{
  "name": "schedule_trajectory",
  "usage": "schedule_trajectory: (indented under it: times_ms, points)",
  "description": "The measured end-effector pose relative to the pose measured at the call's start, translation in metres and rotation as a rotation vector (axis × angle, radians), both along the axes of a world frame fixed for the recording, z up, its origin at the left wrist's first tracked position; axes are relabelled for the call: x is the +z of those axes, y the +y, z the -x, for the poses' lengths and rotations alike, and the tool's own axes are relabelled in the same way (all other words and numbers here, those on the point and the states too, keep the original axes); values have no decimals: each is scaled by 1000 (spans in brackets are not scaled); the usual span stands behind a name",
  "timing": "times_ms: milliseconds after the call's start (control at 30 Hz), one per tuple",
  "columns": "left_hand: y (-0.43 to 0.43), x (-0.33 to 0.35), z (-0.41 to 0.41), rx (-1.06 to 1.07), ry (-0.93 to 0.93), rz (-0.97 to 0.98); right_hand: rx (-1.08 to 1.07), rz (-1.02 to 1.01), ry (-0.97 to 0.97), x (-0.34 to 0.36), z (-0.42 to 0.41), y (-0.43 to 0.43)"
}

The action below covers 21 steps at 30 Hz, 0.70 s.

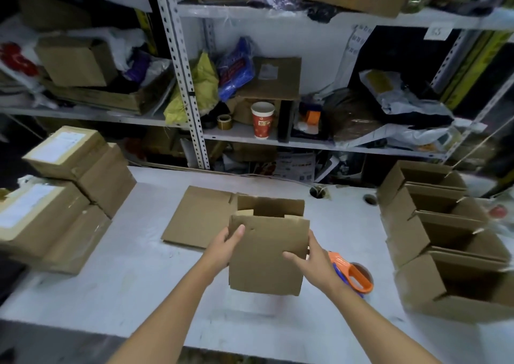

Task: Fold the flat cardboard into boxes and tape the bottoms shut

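Note:
A brown cardboard box [267, 255] is held up over the middle of the white table [125, 288], opened into shape with its top flaps standing. My left hand [226, 245] grips its left edge, thumb on the near face. My right hand [311, 263] grips its right side, thumb across the near face. Behind it a flat cardboard sheet [197, 216] lies on the table. An orange tape dispenser [354, 276] rests on the table just right of my right wrist.
Several folded open boxes [434, 224] stand in a row along the table's right side. Taped, labelled boxes [64, 191] are stacked at the left. Metal shelving [192, 93] behind holds boxes, bags, tape rolls and a red paper cup [262, 120].

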<state>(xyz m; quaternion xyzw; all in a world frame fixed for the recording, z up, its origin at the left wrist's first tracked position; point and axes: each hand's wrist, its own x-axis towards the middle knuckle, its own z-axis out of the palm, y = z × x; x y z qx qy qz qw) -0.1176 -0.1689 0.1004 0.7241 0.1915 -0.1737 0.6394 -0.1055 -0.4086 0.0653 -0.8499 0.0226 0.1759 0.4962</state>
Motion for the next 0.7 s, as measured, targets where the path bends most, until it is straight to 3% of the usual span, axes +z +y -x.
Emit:
schedule_trajectory:
  times_ms: [167, 467, 700]
  points:
    - [-7, -14, 3, 35, 7, -61, -42, -11, 39, -4, 3, -1]
    - [-4, -33, 5, 25, -66, 9, -170, -84, 121, -6, 2, 5]
    - [-5, -41, 6, -26, -7, 37, -284, -180, 166, -13, 9, -1]
